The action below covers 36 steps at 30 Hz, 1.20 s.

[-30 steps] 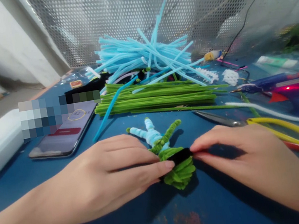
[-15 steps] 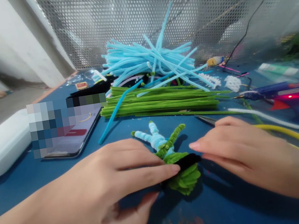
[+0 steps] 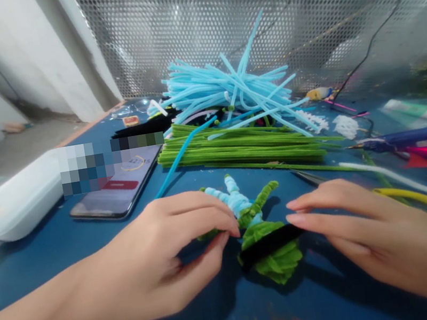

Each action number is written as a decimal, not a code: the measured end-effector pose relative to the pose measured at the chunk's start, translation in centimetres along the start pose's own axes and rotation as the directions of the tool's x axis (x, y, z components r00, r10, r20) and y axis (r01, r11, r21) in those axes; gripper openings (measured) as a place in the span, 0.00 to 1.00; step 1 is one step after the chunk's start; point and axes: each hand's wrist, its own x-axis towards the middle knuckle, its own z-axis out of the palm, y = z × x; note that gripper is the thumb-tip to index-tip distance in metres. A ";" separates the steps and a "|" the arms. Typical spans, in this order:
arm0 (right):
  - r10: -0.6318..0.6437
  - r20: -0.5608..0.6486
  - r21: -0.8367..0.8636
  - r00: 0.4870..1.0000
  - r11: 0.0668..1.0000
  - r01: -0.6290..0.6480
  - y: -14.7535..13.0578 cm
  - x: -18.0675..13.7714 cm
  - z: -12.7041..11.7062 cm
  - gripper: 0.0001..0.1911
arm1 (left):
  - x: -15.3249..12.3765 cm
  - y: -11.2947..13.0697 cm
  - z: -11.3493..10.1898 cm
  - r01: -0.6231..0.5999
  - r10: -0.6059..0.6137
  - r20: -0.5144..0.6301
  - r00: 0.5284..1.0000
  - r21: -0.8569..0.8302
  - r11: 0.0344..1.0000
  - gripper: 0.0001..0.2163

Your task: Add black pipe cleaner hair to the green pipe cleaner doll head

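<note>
A small figure of twisted pipe cleaners (image 3: 240, 201) lies on the blue table, with light blue wound legs, green arms and a ruffled green skirt (image 3: 281, 268). A black fuzzy strip (image 3: 269, 244) crosses the skirt like a band. My left hand (image 3: 172, 258) is closed, its thumb and fingertips pinched at the figure's green arm beside the body. My right hand (image 3: 363, 233) has its fingertips on the right end of the black strip; the grip's underside is hidden.
Behind lie green pipe cleaners (image 3: 239, 147) and a light blue pile (image 3: 222, 85). A phone (image 3: 121, 188) and white case (image 3: 13, 200) stand left. On the right are a glue gun (image 3: 417, 141), a yellow loop (image 3: 426, 196) and scissor-like metal blades (image 3: 307, 177). Perforated metal (image 3: 183, 19) closes the back.
My left fingers have moved off the black strip up to the figure's arm, uncovering the strip's left part. The view has shifted slightly, and my right fingertips stay at the strip's right end.
</note>
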 end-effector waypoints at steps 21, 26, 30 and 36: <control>0.011 0.303 0.223 0.953 0.971 -0.082 0.2 2.5 -1.0 0.31 | 0.0 0.4 0.5 -0.028 0.005 0.219 0.976 0.103 0.994 0.37; 0.051 0.241 0.237 0.969 0.965 -0.109 0.4 2.3 -1.0 0.26 | 1.2 -0.3 0.5 -0.045 0.036 0.289 0.957 0.023 0.999 0.42; 0.117 0.233 0.265 0.965 0.947 -0.179 0.6 2.1 -1.3 0.29 | 2.5 -1.5 0.6 -0.066 0.083 0.294 0.952 -0.067 0.996 0.43; 0.206 0.146 0.246 0.968 0.940 -0.238 0.8 1.5 -1.3 0.31 | 4.5 -2.8 0.6 -0.080 0.127 0.317 0.940 -0.157 0.984 0.45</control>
